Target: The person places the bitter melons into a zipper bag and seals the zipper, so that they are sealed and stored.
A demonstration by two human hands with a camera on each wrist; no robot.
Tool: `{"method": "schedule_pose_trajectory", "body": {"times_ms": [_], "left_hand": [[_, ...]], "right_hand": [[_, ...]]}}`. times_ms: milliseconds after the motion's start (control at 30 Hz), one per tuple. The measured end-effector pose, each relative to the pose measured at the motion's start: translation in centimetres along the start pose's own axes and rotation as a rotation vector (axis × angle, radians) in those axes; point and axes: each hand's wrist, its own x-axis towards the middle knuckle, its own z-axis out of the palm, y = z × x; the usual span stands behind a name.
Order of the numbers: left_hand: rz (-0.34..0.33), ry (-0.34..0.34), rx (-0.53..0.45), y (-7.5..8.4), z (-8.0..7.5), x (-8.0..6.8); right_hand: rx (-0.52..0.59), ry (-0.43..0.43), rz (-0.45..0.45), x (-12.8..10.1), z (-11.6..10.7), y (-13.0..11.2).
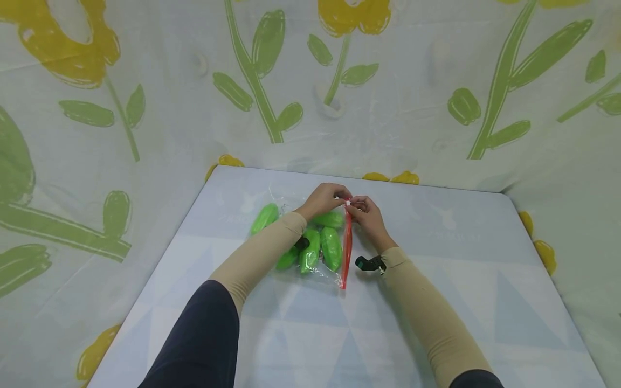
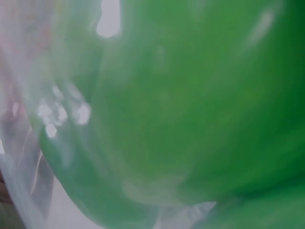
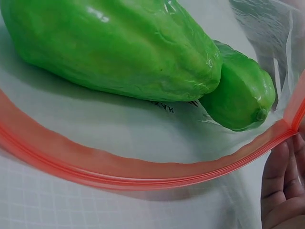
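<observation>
A clear zip bag (image 1: 326,277) with a red zip strip (image 1: 347,245) lies on the table, holding several green papaya-shaped fruits (image 1: 331,249). My left hand (image 1: 324,199) pinches the far end of the strip, beside a small white slider (image 1: 347,203). From the other side, my right hand (image 1: 370,216) pinches the same corner with thumb and fingers. In the right wrist view, the red zip (image 3: 143,181) bows outward and fingers (image 3: 281,186) touch its end. Green fruit (image 2: 167,105) under the film fills the left wrist view, where no gripping fingers can be made out.
The white table (image 1: 301,345) has a pale blue triangle pattern. A curtain (image 1: 388,124) printed with yellow flowers and green leaves surrounds it at the back and sides. A black wrist camera (image 1: 370,263) sits on my right wrist, close to the tabletop.
</observation>
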Motion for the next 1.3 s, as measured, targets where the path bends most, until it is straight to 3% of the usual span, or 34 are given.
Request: {"method": "schedule_pose_trajectory", "body": {"times_ms": [333,800,1300], "left_hand": [[-0.019,0.029,-0.016,0.3,0.2,-0.1],[-0.034,0.027,0.028,0.9,0.3,0.2],[-0.074,0.028,0.016,0.4,-0.8,0.8]], "right_hand": [[-0.03,-0.002,-0.031,-0.5,0.0,-0.2],[-0.118,0.075,-0.021,-0.6,0.0,-0.2],[-0.114,0.021,-0.035,-2.1,0.2,-0.1]]}}
